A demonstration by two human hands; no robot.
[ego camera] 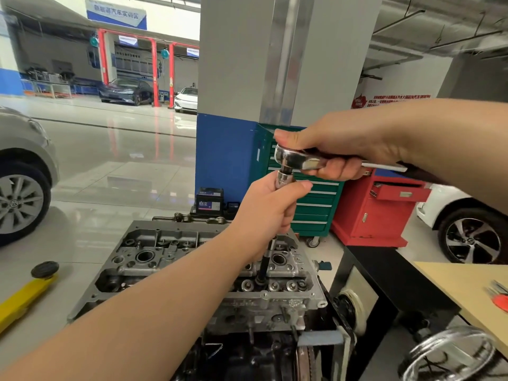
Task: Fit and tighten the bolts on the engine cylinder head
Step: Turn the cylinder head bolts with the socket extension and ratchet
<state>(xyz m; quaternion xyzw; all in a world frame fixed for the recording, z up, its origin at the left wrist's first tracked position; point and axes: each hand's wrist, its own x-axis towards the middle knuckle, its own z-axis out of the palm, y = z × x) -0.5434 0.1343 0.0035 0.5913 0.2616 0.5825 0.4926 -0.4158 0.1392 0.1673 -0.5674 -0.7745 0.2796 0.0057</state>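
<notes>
The grey cylinder head sits on an engine stand in front of me. A chrome ratchet wrench stands above it on a long extension bar whose dark socket end reaches down into a bolt recess near the head's right end. My right hand grips the ratchet handle close to its head, thumb lying over the top. My left hand is wrapped round the upper part of the extension bar, just under the ratchet. The bolt itself is hidden by the socket.
A green drawer cabinet and a red tool cabinet stand behind the engine by a grey-and-blue pillar. A car battery sits on the floor. A yellow lift arm lies left. A tan table is at right. Cars are parked either side.
</notes>
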